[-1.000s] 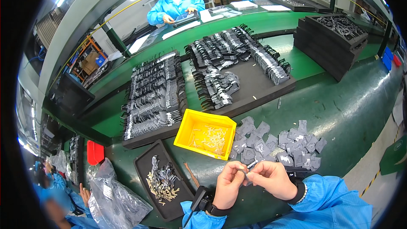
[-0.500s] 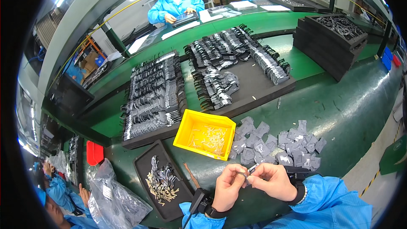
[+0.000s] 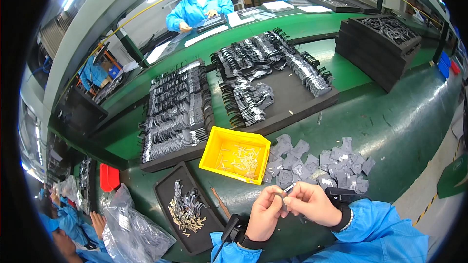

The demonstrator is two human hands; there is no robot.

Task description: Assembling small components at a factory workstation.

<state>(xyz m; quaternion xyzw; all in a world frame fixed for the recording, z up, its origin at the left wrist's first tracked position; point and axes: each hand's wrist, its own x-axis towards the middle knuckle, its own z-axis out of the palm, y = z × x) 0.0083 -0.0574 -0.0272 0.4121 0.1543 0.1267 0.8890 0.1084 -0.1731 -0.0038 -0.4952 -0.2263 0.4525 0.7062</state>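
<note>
Low in the middle, my left hand (image 3: 264, 214) and my right hand (image 3: 313, 206) meet fingertip to fingertip. Both pinch a small dark grey part (image 3: 283, 203), mostly covered by the fingers. A thin pale strip (image 3: 289, 188) sticks up between the fingertips; whether it is fixed to the part I cannot tell. Just beyond my hands lies a loose pile of flat grey plastic plates (image 3: 297, 165), with a second pile (image 3: 343, 165) right of it. A yellow bin (image 3: 234, 176) holding small cream-coloured pieces (image 3: 248, 158) stands beyond my left hand.
A black tray (image 3: 195, 248) with small metal-and-black parts lies left of my hands, beside a clear plastic bag (image 3: 134, 229) and a red bin (image 3: 109, 178). Farther back are foam trays (image 3: 302, 112) of black cabled parts and a stacked black crate (image 3: 365, 58). Co-workers sit across and at left.
My fingers have shifted slightly around the small part, and more of its dark grey body shows. The co-worker across has moved their hands over a tray.
</note>
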